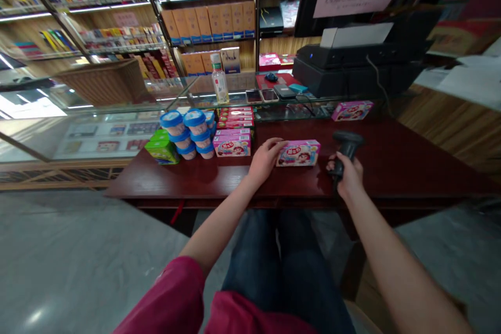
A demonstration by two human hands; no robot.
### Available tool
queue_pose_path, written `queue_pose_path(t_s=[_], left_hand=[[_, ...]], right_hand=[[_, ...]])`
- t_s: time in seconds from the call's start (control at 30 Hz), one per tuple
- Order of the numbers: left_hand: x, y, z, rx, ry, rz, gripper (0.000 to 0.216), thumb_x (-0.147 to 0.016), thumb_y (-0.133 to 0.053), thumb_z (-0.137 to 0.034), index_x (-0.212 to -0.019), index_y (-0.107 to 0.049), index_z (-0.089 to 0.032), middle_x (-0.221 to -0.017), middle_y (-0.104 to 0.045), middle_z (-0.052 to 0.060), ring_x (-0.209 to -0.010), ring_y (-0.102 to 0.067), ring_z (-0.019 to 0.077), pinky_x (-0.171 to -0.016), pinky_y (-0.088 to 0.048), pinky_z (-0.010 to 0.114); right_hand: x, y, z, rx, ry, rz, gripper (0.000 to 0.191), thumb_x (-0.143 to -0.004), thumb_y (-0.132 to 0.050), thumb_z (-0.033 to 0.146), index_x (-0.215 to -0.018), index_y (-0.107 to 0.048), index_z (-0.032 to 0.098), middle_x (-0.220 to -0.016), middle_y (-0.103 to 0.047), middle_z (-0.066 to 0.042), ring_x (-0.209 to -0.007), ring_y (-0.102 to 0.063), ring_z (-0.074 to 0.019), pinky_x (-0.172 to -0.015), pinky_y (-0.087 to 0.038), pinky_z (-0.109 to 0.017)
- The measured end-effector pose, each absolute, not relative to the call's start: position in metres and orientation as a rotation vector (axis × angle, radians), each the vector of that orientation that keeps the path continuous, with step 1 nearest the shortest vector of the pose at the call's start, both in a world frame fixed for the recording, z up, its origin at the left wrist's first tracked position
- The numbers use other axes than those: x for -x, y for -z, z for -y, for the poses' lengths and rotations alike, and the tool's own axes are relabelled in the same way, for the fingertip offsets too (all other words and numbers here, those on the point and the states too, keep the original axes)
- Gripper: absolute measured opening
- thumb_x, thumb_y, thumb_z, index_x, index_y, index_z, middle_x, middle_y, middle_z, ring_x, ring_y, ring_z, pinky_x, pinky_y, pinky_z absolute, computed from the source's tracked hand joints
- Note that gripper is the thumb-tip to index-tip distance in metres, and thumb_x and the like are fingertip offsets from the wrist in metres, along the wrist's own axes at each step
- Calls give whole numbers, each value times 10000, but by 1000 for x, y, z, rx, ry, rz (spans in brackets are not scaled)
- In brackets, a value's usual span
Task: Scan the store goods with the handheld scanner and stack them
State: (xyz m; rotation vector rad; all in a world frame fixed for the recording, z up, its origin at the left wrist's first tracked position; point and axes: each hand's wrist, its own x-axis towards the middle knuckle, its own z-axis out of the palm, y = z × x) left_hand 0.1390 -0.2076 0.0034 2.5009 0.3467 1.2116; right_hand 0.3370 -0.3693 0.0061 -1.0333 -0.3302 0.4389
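My left hand (267, 158) grips the left end of a pink box (298, 154) with a cartoon figure on its front, which stands on the dark red desk (219, 180). To the right of that box, my right hand (349, 173) is wrapped around the handle of a black handheld barcode scanner (346, 141), whose head is up over the desk. Another pink box (232, 145) stands left of my left hand, in front of red boxes (235, 117). Stacked tubs with blue lids (194, 118) are beside these, next to green packs (162, 147).
A similar pink box (353, 110) lies at the back right, near a black register machine (356, 73). Along the back, a glass ledge holds a bottle (219, 81), phones (261, 95) and a mouse (271, 77). A wicker basket (105, 81) stands on the glass case at left.
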Motion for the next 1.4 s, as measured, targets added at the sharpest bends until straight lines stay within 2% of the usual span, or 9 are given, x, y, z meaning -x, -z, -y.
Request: queue_pose_path(t_s=[0.33, 0.47, 0.63, 0.8, 0.9, 1.0, 1.13, 1.27, 1.4], left_hand=[[3, -9, 187, -2561, -1278, -368, 351, -1065, -520, -244, -1389, -654, -262, -1396, -675, 97, -1311, -637, 209, -1093, -539, 386], [43, -17, 168, -2830, -1193, -549, 382, -1041, -584, -278, -1420, -629, -258, -1430, -675, 93, -1383, -597, 243, -1135, -500, 447], [56, -19, 155, -2942, -1145, -788, 392, -1083, -480, -252, -1458, -588, -291, -1480, -643, 51, -1525, -441, 228, -1206, -411, 486], [55, -18, 152, -2911, -1124, -894, 406, -1080, -464, -225, -1467, -578, -274, -1499, -625, 68, -1542, -411, 223, -1208, -411, 476], [52, -17, 159, -2932, -1137, -934, 477, -1059, -479, -195, -1529, -514, -268, -1569, -549, 85, -1563, -370, 244, -1215, -398, 477], [37, -18, 176, -2980, -1143, -859, 535, -1042, -518, -209, -1572, -461, -259, -1597, -513, 101, -1569, -351, 263, -1220, -393, 467], [-18, -22, 205, -3102, -1030, -430, 599, -1031, -552, -220, -1608, -394, -254, -1640, -453, 89, -1585, -310, 233, -1246, -381, 428], [-109, -18, 223, -3087, -857, -89, 702, -972, -667, -237, -1611, -377, -258, -1683, -377, 83, -1603, -256, 218, -1289, -337, 401], [-217, -2, 222, -2925, -768, -79, 790, -913, -759, -287, -1599, -380, -196, -1678, -380, 148, -1586, -310, 258, -1271, -376, 416]], right_hand=[[-275, -8, 331, 1079, -538, 462, 324, -561, -858, 287, -753, -608, 212, -623, -685, 43, -416, -517, -79, -378, -431, -194], [-247, -8, 312, 1077, -605, 496, 350, -568, -864, 308, -772, -597, 211, -641, -692, 37, -419, -524, -82, -380, -433, -199], [-239, -6, 308, 1178, -606, 577, 379, -574, -887, 345, -802, -614, 215, -666, -723, 24, -431, -523, -83, -396, -447, -201], [-252, -8, 320, 1129, -701, 614, 361, -601, -891, 351, -796, -621, 211, -682, -719, 15, -459, -530, -86, -430, -465, -210], [-271, -10, 324, 1130, -707, 601, 394, -582, -919, 368, -794, -630, 203, -692, -715, 10, -456, -534, -85, -430, -476, -213], [-304, -10, 326, 1164, -601, 559, 443, -557, -946, 406, -788, -627, 203, -669, -696, 19, -437, -530, -83, -411, -468, -208], [-361, -5, 332, 1185, -413, 460, 461, -570, -939, 453, -773, -606, 208, -622, -662, 34, -425, -527, -84, -393, -454, -197], [-421, -2, 347, 1283, -170, 386, 431, -567, -913, 437, -735, -588, 208, -577, -642, 46, -398, -519, -84, -355, -423, -190], [-484, -6, 368, 1341, -19, 375, 451, -533, -918, 379, -832, -623, 213, -536, -627, 80, -359, -505, -102, -319, -385, -203]])
